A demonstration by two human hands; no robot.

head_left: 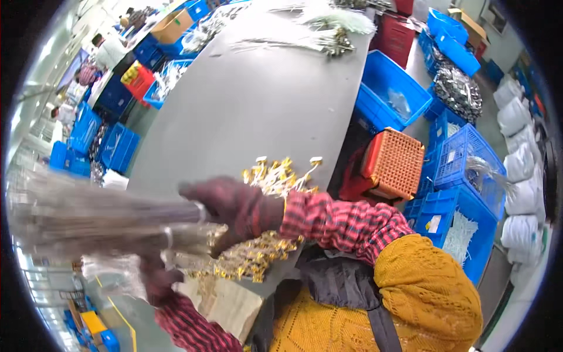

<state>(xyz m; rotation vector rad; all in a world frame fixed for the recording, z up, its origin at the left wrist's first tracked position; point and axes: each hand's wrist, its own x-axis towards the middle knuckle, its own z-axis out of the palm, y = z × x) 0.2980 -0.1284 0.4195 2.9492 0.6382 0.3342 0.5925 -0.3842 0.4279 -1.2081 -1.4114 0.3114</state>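
At far left, a blurred grey bundle juts sideways; the left hand reaches up beneath it, grip too blurred to tell; the right hand, arm stretched leftward, clasps its right end near the surface.

Desk: plain grey, glaring nearly white at its far end from where I stand
Bundle: blurred grey-brown, with pale bands
Right hand: dark maroon glove
Left hand: the same dark maroon
Sleeves: pinkish-red and black checks
Knitted top: mustard yellow, openwork pattern
Strap: black
Tipped pieces: white stems, golden-yellow ends
Stool: orange-tan weave, red sides
Crates: bright blue
Sacks: white
Floor line: yellow
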